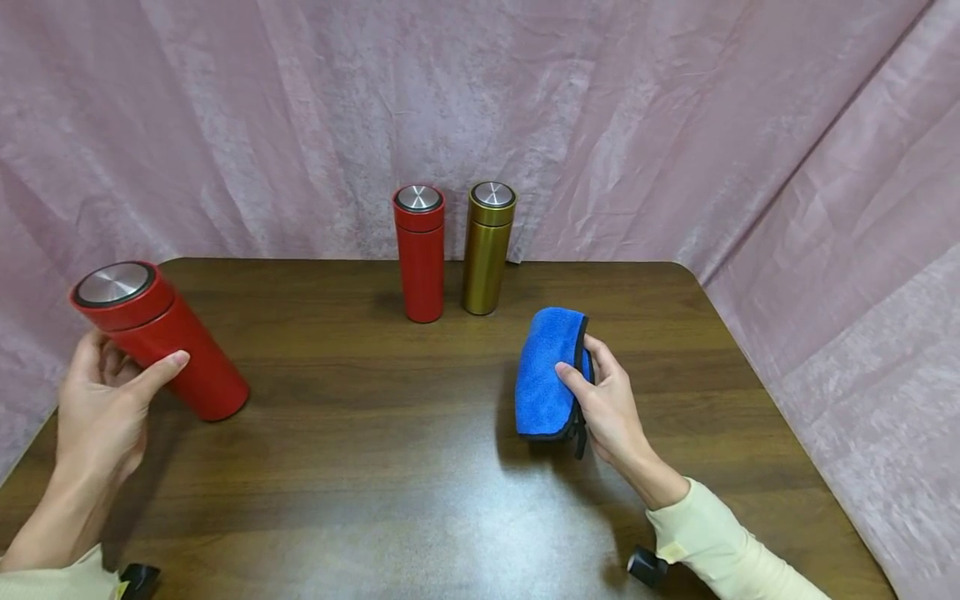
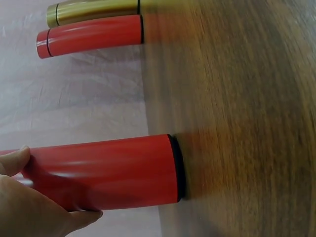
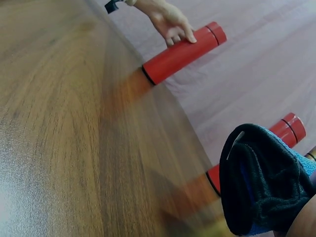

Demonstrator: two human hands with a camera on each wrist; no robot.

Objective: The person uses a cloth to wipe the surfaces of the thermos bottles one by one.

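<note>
At the left of the head view my left hand [image 1: 105, 408] grips a red thermos bottle [image 1: 183, 350] with a silver-topped lid, thumb across its front. The bottle leans, its base at the tabletop in the left wrist view, where the red bottle [image 2: 108, 173] shows a dark bottom ring. My right hand [image 1: 611, 408] holds a folded blue cloth [image 1: 551, 375] with black edging, thumb on its front face and fingers behind. In the right wrist view the rolled end of the cloth [image 3: 256, 182] shows its dark inner folds.
A second red thermos [image 1: 422, 258] and a gold thermos [image 1: 489, 250] stand upright side by side near the back of the brown wooden table [image 1: 337, 467]. Pink curtains [image 1: 300, 125] hang behind the table and at its right. A black wrist device [image 1: 647, 567] sits by the right sleeve.
</note>
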